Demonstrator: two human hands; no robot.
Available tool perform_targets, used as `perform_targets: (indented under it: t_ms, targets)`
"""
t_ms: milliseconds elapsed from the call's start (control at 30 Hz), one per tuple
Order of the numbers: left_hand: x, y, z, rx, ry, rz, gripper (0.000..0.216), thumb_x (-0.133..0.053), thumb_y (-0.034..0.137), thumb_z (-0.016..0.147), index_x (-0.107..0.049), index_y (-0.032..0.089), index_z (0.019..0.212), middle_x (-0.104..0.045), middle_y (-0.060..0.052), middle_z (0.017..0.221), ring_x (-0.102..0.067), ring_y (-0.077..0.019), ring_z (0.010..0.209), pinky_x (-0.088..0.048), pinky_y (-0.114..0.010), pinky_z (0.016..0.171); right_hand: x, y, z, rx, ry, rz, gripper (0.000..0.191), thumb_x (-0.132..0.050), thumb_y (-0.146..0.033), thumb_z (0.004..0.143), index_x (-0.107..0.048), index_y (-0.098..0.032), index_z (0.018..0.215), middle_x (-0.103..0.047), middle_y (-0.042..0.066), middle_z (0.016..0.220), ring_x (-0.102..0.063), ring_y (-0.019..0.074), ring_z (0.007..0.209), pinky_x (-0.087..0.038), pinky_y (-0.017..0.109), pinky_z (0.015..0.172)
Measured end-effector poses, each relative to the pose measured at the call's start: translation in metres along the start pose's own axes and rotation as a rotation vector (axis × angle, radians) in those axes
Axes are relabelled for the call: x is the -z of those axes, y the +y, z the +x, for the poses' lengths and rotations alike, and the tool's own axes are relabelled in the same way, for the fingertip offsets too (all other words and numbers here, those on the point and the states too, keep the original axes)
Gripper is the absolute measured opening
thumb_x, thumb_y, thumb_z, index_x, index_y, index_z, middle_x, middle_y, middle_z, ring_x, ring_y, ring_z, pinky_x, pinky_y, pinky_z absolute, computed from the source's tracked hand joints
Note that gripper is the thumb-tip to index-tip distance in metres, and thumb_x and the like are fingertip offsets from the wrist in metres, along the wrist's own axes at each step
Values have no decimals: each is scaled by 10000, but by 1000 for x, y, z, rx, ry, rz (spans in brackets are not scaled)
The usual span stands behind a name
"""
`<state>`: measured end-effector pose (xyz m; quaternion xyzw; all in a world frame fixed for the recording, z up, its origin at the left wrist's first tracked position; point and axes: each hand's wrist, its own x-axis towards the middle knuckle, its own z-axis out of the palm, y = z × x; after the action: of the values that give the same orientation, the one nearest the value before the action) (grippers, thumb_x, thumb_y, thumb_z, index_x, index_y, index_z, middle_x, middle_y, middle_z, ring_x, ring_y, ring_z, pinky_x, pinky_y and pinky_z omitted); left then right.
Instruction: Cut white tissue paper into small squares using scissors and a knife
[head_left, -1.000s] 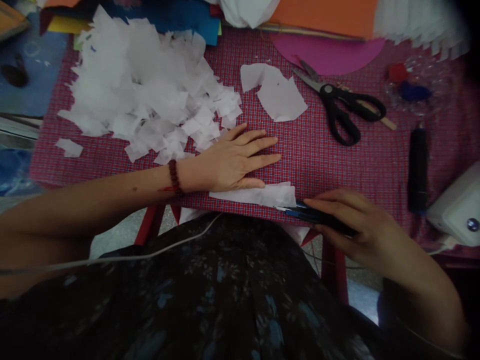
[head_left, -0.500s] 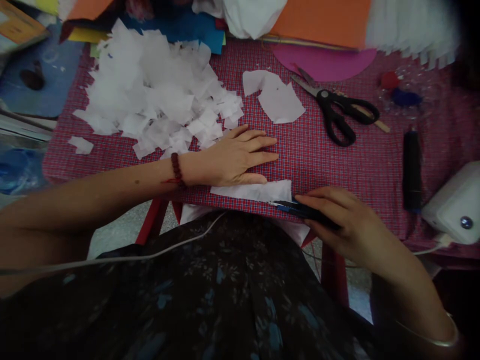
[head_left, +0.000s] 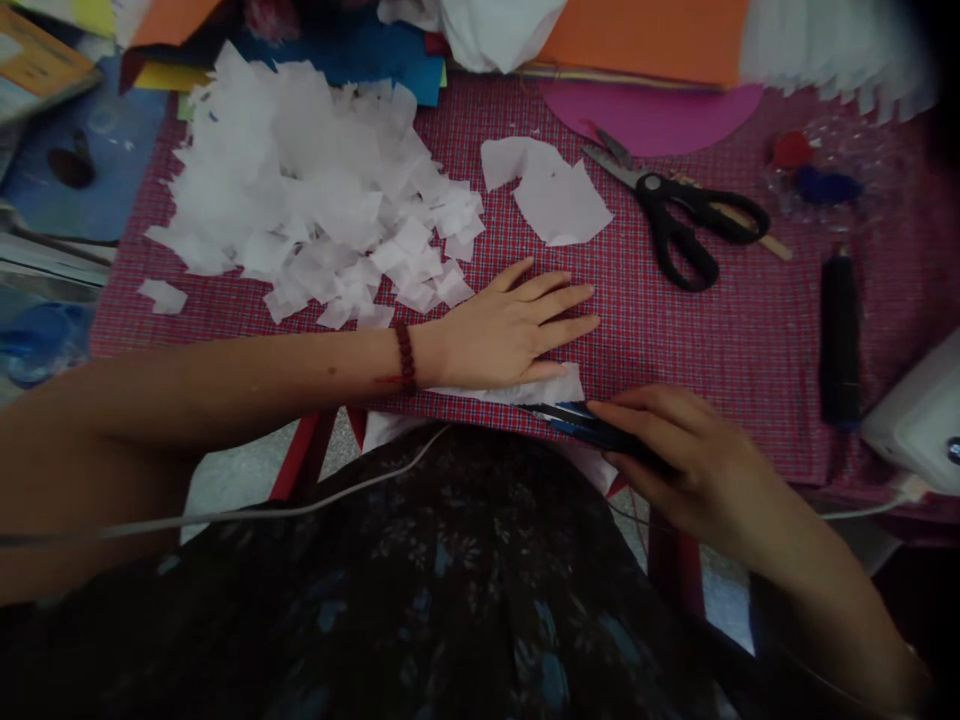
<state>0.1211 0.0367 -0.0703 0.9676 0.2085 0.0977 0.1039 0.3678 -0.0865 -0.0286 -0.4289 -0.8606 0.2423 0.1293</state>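
Left hand [head_left: 517, 335] palm down, fingers spread and pointing right; thumb and the near side of the hand lie over the white paper strip [head_left: 574, 382]. Right hand [head_left: 682, 445] pinches a dark cutter [head_left: 585, 425] between thumb and fingers, fingers pressed together. Cutter tip points left, at the near edge of the strip; whether the blade is in the paper or just beside it, cannot tell.

Strip lies along the near edge of the checked cloth [head_left: 720, 340], mostly under the left hand, right end showing. Near edge looks rough in places. Can't see if it is one layer or several.

Progress, judged from how things lie: much cutting looks done, since a big pile of small white pieces [head_left: 315, 190] fills the far left, with one loose scrap [head_left: 162, 296] apart at its near left. Left over: the strip in hand, seemingly not yet cut into small pieces, plus maybe the larger odd-shaped paper [head_left: 562, 195] beyond the left hand, which could be offcut. Scissors [head_left: 686, 225] lie at far right, blades slightly apart, not in use.
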Motion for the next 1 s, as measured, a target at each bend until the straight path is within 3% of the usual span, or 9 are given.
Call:
perform_targets:
  t_ms: [300, 567, 700, 900, 1000]
  targets:
    - [4, 1, -1, 19, -15, -16, 563, -435, 484, 998, -435, 252, 1511, -405, -104, 1600, -337, -326, 1466, -186, -574, 1197, -6, 3, -8, -38, 21, 21, 434, -577, -203, 966, -532, -264, 1392, -615, 109, 1189, -617, 293, 1067, -538, 470, 877]
    - [22, -15, 5, 19, -129, -314, 609, -390, 615, 981, -545, 239, 1435, -416, -96, 1594, -304, -340, 1480, -145, -551, 1213, -2, 6, 1, -11, 1, 23, 370, -571, -229, 969, -579, -256, 1338, -620, 108, 1185, -628, 290, 1044, -540, 466, 875]
    - [24, -24, 5, -68, -209, -350, 641, -540, 629, 899, -555, 266, 1427, -408, -76, 1604, -288, -354, 1493, -158, -543, 1209, -1, 5, 6, -3, -15, 24, 373, -565, -222, 975, -562, -249, 1347, -617, 107, 1142, -621, 283, 1015, -547, 461, 852]
    - [9, -16, -3, -95, -75, -193, 562, -488, 522, 967, -494, 287, 1477, -419, -60, 1602, -309, -314, 1489, -129, -534, 1217, -3, 3, 13, 35, -1, -21, 357, -571, -226, 962, -580, -227, 1319, -619, 122, 1154, -610, 303, 1044, -549, 476, 860]
    - [8, -14, -4, -99, -76, -153, 554, -458, 519, 984, -490, 277, 1481, -416, -59, 1604, -309, -299, 1491, -140, -513, 1219, -4, 3, 16, 21, -5, -8, 372, -571, -224, 954, -589, -242, 1325, -629, 117, 1148, -616, 307, 1039, -549, 477, 864]
